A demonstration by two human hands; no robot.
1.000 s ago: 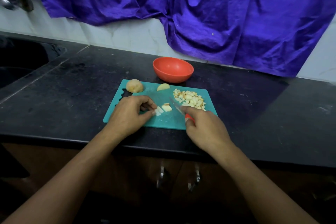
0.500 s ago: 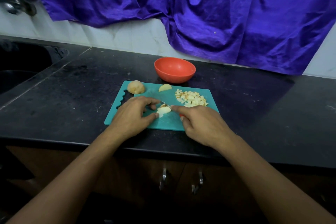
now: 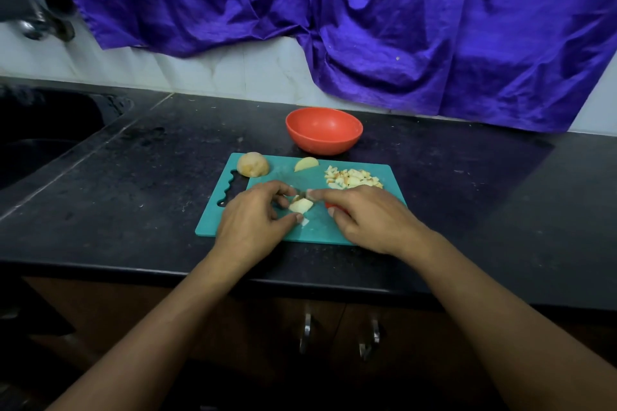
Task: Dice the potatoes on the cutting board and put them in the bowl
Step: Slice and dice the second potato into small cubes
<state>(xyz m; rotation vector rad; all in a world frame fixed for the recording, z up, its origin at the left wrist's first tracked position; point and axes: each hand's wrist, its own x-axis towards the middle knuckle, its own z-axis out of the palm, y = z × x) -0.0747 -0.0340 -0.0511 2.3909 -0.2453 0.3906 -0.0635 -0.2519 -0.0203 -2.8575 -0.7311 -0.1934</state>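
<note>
A teal cutting board [image 3: 390, 177] lies on the black counter. My left hand [image 3: 253, 213] pinches a pale potato piece [image 3: 301, 206] at the board's middle. My right hand [image 3: 370, 215] grips a red-handled knife [image 3: 332, 204], forefinger stretched along the blade, which rests over that piece. A half potato [image 3: 252, 164] sits at the board's far left corner, a wedge [image 3: 306, 163] at its far edge, and a pile of diced potato [image 3: 352, 178] at the far right. An orange bowl [image 3: 324, 130] stands empty just behind the board.
A dark sink [image 3: 43, 133] is sunk in the counter at the left, with a tap [image 3: 36, 25] above it. A purple cloth [image 3: 367, 20] hangs over the tiled wall behind. Cupboard handles [image 3: 337, 334] show below the counter edge.
My right hand has moved left with the knife, from beside the diced pile onto the potato piece that my left hand holds. The view has shifted slightly.
</note>
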